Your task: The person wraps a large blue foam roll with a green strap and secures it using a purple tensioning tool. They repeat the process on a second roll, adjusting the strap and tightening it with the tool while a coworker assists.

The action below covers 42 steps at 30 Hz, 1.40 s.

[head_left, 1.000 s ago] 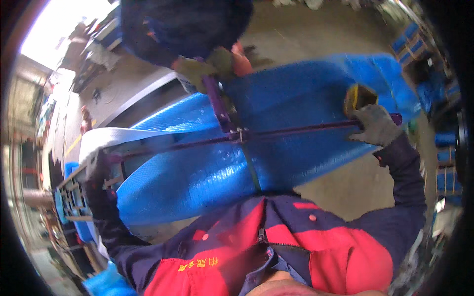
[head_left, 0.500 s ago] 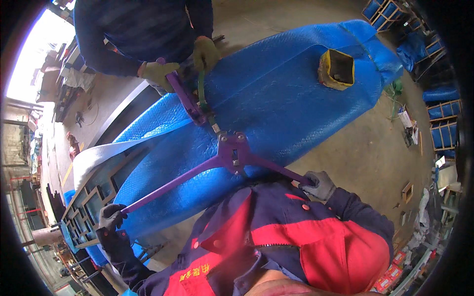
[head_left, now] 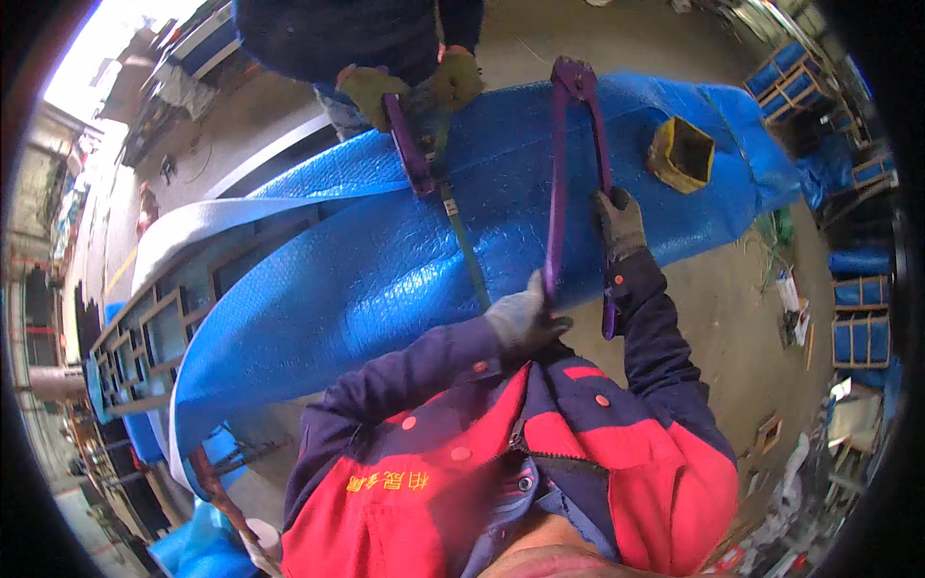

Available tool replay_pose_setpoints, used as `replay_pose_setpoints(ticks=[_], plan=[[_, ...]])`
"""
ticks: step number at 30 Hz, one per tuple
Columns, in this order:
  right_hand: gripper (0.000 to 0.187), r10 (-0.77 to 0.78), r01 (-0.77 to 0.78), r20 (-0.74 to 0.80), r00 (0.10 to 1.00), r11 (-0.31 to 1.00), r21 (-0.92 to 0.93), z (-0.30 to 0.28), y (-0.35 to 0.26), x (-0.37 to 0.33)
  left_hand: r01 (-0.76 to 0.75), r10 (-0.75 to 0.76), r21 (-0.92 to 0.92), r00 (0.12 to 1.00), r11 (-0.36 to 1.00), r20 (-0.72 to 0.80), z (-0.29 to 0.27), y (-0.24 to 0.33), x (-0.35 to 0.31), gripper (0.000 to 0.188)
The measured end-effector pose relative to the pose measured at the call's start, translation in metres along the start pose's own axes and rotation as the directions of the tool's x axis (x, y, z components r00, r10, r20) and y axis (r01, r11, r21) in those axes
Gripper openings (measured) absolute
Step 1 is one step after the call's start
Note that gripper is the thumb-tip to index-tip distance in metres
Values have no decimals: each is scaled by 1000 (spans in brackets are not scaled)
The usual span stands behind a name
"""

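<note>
A long-handled purple strapping sealer points away from me over the blue-wrapped bundle, its jaw head at the far end and its handles nearly together. In a grey glove, my left hand is closed round the lower end of its left handle. My right hand, also gloved, grips the right handle partway up. A green strap with a small metal seal crosses the bundle, left of the sealer. Across from me, a co-worker's gloved hands hold a purple strap tensioner and the strap.
A yellow open-topped box stands on the bundle's right part. Dark lattice frames stick out of the wrapping at left. Blue-wrapped goods in wooden crating stand along the right side, with loose scraps on the floor.
The sealer has come off the strap and seal and swung up and right. Its spread handles have closed together, and my left hand has moved right across my body.
</note>
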State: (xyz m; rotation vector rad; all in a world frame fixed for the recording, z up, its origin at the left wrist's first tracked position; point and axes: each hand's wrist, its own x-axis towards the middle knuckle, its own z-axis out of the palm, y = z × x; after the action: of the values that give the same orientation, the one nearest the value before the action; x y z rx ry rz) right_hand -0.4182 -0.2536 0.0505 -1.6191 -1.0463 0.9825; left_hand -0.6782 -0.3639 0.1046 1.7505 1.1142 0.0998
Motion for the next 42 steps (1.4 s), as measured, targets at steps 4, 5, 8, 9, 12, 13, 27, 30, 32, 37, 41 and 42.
replay_pose_setpoints(ticks=[4,5,8,9,12,13,27,30,32,37,41,42], plan=[[25,41,-39,36,998,996,-78,8,23,20,-67,44,168,989,984,138,-1,-7,14,96],[27,93,-91,13,996,989,-120,8,28,21,-136,117,208,988,968,103,-10,-10,11,94],[36,-123,133,50,991,922,-364,4,39,21,-214,233,231,970,949,-62,-38,-27,3,80],[39,-103,113,45,994,927,-357,3,41,20,-144,184,259,973,955,-136,-46,-36,1,78],[44,-40,57,62,997,950,-306,1,39,17,-120,283,364,855,923,-435,-62,-72,1,69],[44,36,-9,89,995,958,-288,1,38,14,-117,358,446,784,887,-506,-64,-86,2,65],[67,-334,109,-279,900,793,-599,-72,-7,31,-133,474,528,657,838,-587,-67,-138,10,54],[70,-233,-45,-355,905,778,-626,-105,-6,56,-169,479,506,656,846,-582,-69,-142,10,55],[71,-226,-40,-270,936,695,-718,-115,-1,71,-174,480,501,652,848,-587,-68,-144,9,55],[60,-217,-106,-333,918,673,-732,-107,19,89,-156,459,478,634,864,-623,-67,-140,9,58],[48,-370,129,-299,880,791,-598,-103,9,80,-220,454,416,630,882,-630,-70,-135,8,57],[45,-284,91,-298,911,845,-527,-104,-1,75,-200,432,406,645,892,-631,-72,-134,8,57]])
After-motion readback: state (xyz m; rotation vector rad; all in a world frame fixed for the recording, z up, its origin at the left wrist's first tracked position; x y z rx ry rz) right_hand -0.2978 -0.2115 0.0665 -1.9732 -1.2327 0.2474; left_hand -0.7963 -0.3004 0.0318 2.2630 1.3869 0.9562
